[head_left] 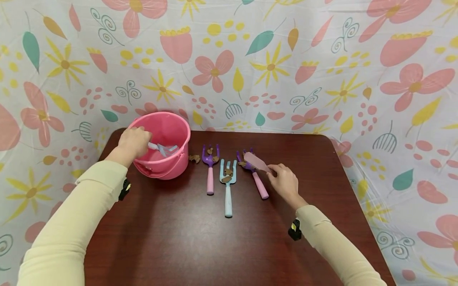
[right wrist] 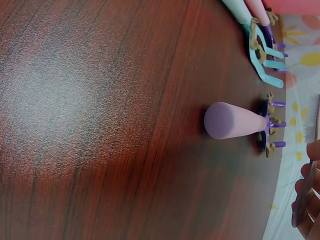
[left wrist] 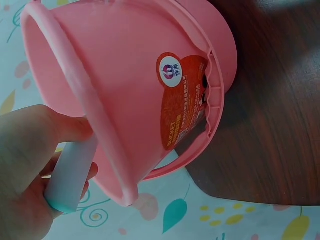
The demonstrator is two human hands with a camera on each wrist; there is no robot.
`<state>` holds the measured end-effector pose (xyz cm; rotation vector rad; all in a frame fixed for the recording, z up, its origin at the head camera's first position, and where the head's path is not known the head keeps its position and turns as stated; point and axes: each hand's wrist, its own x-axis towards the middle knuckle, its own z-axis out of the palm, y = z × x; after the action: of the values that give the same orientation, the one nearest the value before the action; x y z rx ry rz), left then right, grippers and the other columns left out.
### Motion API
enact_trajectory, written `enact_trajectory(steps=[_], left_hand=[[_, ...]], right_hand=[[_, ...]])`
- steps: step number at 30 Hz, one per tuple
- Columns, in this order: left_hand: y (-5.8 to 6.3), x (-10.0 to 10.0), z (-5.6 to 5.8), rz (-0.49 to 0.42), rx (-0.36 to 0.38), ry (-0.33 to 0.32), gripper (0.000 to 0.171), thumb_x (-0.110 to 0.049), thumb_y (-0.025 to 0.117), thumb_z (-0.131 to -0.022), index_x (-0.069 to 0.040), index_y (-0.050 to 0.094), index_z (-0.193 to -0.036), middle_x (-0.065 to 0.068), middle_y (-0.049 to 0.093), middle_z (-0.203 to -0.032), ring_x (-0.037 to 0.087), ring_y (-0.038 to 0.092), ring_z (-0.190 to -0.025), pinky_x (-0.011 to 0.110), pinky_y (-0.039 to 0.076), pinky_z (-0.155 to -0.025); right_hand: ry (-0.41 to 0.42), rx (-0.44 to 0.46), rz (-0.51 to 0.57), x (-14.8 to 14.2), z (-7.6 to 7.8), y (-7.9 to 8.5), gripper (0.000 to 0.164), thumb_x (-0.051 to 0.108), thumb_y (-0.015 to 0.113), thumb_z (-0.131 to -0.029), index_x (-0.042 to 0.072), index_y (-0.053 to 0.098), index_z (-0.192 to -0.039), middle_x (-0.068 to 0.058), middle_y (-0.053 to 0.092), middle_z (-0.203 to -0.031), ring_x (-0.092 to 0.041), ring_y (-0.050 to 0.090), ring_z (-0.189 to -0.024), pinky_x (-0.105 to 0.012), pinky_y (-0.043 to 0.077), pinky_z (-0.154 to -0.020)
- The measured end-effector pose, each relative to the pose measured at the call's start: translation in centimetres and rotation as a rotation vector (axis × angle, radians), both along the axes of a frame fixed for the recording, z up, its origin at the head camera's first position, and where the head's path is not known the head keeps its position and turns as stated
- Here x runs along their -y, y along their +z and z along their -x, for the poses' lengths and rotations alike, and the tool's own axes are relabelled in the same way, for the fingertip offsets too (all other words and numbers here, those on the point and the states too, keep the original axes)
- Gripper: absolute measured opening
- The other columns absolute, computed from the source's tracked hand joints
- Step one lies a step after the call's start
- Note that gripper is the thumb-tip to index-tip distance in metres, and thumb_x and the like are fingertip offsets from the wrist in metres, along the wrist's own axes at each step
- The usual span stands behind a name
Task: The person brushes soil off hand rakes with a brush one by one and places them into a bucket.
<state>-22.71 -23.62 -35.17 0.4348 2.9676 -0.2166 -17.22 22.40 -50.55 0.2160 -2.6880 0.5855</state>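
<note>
At the pink bucket (head_left: 175, 169), my left hand (head_left: 134, 142) grips the pale handle (left wrist: 72, 175) of a light blue hand fork (head_left: 168, 151). The fork's tines point down inside the bucket. My right hand (head_left: 285, 182) holds a pink brush (head_left: 255, 162), its bristles (right wrist: 311, 120) partly showing in the right wrist view. The brush head is above the right purple fork (head_left: 260, 184), which has a pink handle and brown clumps among its tines. In the head view I cannot tell whether the bristles touch it.
A light blue fork (head_left: 228, 194) and another purple fork (head_left: 210, 174) lie left of the right one, both with brown bits on them. A brown clump (head_left: 195, 159) sits beside the bucket. Behind the dark wooden table (head_left: 179, 246) hangs a flowered cloth (head_left: 250, 71).
</note>
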Motion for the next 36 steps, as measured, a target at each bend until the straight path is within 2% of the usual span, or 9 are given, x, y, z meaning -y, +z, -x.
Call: enact_trajectory(steps=[5,9,12,15,19,26,32,36], left_hand=[[-0.4,0.1,-0.1,-0.019,-0.022,0.003,0.024,-0.008,0.06,-0.079,0.0,0.063,-0.102,0.02,0.056,-0.092,0.037,0.054,-0.087,0.053,0.044,-0.08],[-0.2,0.2,-0.3,-0.028,-0.038,0.025,0.03,-0.018,0.063,-0.081,-0.001,0.062,-0.106,0.02,0.056,-0.096,0.038,0.052,-0.092,0.053,0.041,-0.081],[0.2,0.5,-0.4,-0.047,-0.042,0.048,0.028,-0.016,0.061,-0.082,-0.003,0.062,-0.106,0.019,0.056,-0.097,0.039,0.051,-0.093,0.052,0.039,-0.079],[0.5,0.8,-0.5,-0.071,-0.044,0.07,0.024,-0.009,0.056,-0.083,-0.003,0.062,-0.106,0.019,0.056,-0.098,0.039,0.051,-0.092,0.051,0.039,-0.078],[0.5,1.1,-0.6,-0.108,-0.044,0.081,0.026,-0.01,0.055,-0.084,-0.003,0.061,-0.108,0.018,0.057,-0.099,0.039,0.053,-0.092,0.053,0.042,-0.079],[0.2,0.9,-1.6,-0.156,-0.078,0.044,0.027,-0.014,0.058,-0.083,-0.002,0.061,-0.108,0.017,0.058,-0.097,0.035,0.057,-0.087,0.05,0.047,-0.074],[0.0,0.4,-2.7,-0.218,-0.176,0.015,0.03,-0.017,0.063,-0.082,-0.002,0.061,-0.108,0.016,0.058,-0.095,0.033,0.057,-0.081,0.049,0.05,-0.069],[-0.1,-0.3,-3.2,-0.236,-0.224,-0.024,0.033,-0.018,0.064,-0.082,-0.001,0.061,-0.11,0.017,0.059,-0.1,0.034,0.058,-0.086,0.049,0.05,-0.071]], right_hand=[[-0.001,-0.002,-0.005,0.0,0.1,0.1,0.024,0.018,0.071,-0.077,0.014,0.07,-0.1,-0.006,0.066,-0.089,-0.026,0.062,-0.074,-0.046,0.048,-0.057],[0.001,-0.001,-0.008,0.0,0.1,0.1,0.024,0.018,0.071,-0.077,0.014,0.07,-0.1,-0.007,0.066,-0.089,-0.025,0.062,-0.074,-0.046,0.048,-0.057],[0.001,0.001,-0.009,0.0,0.2,0.1,0.024,0.019,0.071,-0.077,0.014,0.07,-0.101,-0.007,0.066,-0.089,-0.025,0.062,-0.073,-0.046,0.048,-0.057],[0.001,-0.002,-0.007,0.0,0.2,0.1,0.024,0.018,0.071,-0.077,0.014,0.07,-0.101,-0.007,0.066,-0.089,-0.025,0.062,-0.074,-0.046,0.048,-0.057],[-0.001,-0.006,0.001,0.1,0.2,0.1,0.024,0.018,0.071,-0.077,0.014,0.07,-0.101,-0.007,0.066,-0.09,-0.026,0.062,-0.076,-0.047,0.048,-0.058],[-0.012,-0.027,0.013,0.0,0.1,-0.1,0.025,0.017,0.072,-0.076,0.013,0.071,-0.1,-0.007,0.066,-0.09,-0.028,0.063,-0.078,-0.047,0.048,-0.059],[-0.018,-0.031,0.02,-0.1,0.0,-0.1,0.024,0.017,0.072,-0.076,0.013,0.071,-0.1,-0.007,0.066,-0.09,-0.029,0.062,-0.078,-0.048,0.048,-0.06],[-0.026,-0.034,0.021,-0.2,-0.1,-0.4,0.024,0.016,0.071,-0.076,0.013,0.071,-0.1,-0.007,0.066,-0.089,-0.029,0.062,-0.078,-0.049,0.047,-0.06]])
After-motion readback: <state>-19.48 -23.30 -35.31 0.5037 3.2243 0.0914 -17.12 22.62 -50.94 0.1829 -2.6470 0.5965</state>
